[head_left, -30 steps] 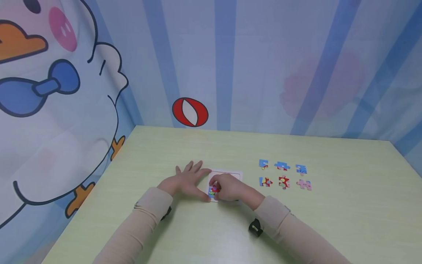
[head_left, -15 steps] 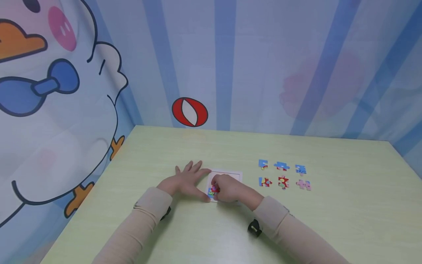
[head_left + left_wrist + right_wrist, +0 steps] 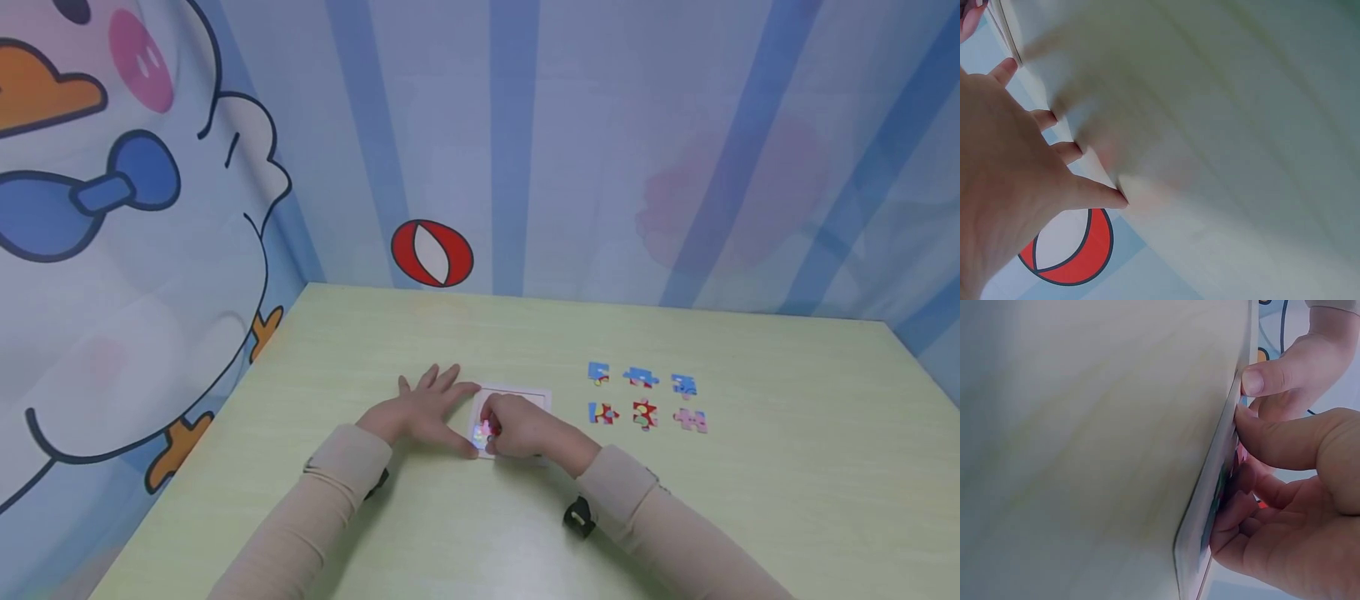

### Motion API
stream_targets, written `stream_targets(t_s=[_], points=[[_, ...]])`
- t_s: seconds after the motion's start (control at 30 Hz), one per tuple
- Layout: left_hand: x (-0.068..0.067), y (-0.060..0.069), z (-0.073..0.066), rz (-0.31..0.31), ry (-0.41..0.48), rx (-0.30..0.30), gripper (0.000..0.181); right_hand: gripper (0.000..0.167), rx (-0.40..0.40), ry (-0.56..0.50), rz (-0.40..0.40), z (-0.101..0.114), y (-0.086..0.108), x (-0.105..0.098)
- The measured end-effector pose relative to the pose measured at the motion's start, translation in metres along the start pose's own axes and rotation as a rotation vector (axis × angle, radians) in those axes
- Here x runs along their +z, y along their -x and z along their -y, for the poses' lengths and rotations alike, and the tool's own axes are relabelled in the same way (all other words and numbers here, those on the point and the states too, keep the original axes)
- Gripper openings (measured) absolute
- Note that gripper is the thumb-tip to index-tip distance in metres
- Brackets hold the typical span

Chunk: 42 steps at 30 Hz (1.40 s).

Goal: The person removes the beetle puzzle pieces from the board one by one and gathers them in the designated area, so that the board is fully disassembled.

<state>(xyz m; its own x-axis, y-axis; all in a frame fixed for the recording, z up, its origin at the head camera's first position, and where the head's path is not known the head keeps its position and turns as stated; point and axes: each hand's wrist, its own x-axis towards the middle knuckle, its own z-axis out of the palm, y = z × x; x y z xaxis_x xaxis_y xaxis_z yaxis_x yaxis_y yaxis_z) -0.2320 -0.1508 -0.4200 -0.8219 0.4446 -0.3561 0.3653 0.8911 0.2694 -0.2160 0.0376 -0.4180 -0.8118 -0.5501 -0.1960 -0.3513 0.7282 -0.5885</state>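
Note:
A small white puzzle frame [image 3: 531, 391] lies flat near the middle of the table. My left hand [image 3: 427, 417] is spread flat at its left side, with thumb and index finger touching the frame's two left corners. Over the frame, my right hand [image 3: 521, 427] has curled fingers and pinches a colourful puzzle piece [image 3: 481, 434] at the lower-left part. In the right wrist view the thumb and fingers of my right hand [image 3: 1297, 500] are at the frame's edge [image 3: 1194, 519], hiding much of the inside. The left wrist view shows my left hand [image 3: 1016, 150] with its fingertips on the tabletop.
Several loose pieces lie in two rows to the right of the frame, among them a blue one [image 3: 641, 377], a red one [image 3: 645, 414] and a pink one [image 3: 691, 420]. A printed curtain [image 3: 585, 167] hangs behind the table [image 3: 787, 467].
My right hand has shifted very slightly to the right over the frame. The colours beside its fingertips now look paler and shinier. My left hand stays in place.

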Motion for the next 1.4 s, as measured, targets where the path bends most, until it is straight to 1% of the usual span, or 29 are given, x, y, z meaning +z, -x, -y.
stream_targets(t_s=[0.3,0.4,0.53,0.7,0.87,1.07,1.23,1.4], points=[[0.000,0.000,-0.001,0.001,0.008,-0.008,0.095,0.028,0.010,-0.046,-0.005,-0.002,0.000,0.001],[0.000,0.000,0.000,-0.003,0.008,-0.006,0.095,0.024,0.008,-0.072,-0.022,-0.002,0.001,0.000],[0.001,-0.001,0.000,-0.008,0.005,-0.006,0.095,0.015,-0.022,-0.122,-0.051,-0.005,0.003,-0.001],[0.002,-0.002,0.001,-0.007,0.000,-0.010,0.094,0.010,-0.038,-0.154,-0.057,-0.009,0.003,-0.001],[0.002,-0.003,0.002,-0.005,-0.004,-0.009,0.095,0.009,-0.035,-0.173,-0.059,-0.010,0.005,-0.002],[0.003,-0.003,0.002,-0.002,-0.006,-0.012,0.095,0.010,-0.014,-0.218,-0.063,-0.010,0.006,-0.004],[0.003,-0.003,0.001,0.005,-0.004,-0.013,0.094,0.011,-0.018,-0.238,-0.073,-0.011,0.010,-0.009],[0.002,-0.002,0.001,0.000,-0.006,-0.006,0.094,0.011,-0.037,-0.263,-0.080,-0.014,0.019,-0.019]])
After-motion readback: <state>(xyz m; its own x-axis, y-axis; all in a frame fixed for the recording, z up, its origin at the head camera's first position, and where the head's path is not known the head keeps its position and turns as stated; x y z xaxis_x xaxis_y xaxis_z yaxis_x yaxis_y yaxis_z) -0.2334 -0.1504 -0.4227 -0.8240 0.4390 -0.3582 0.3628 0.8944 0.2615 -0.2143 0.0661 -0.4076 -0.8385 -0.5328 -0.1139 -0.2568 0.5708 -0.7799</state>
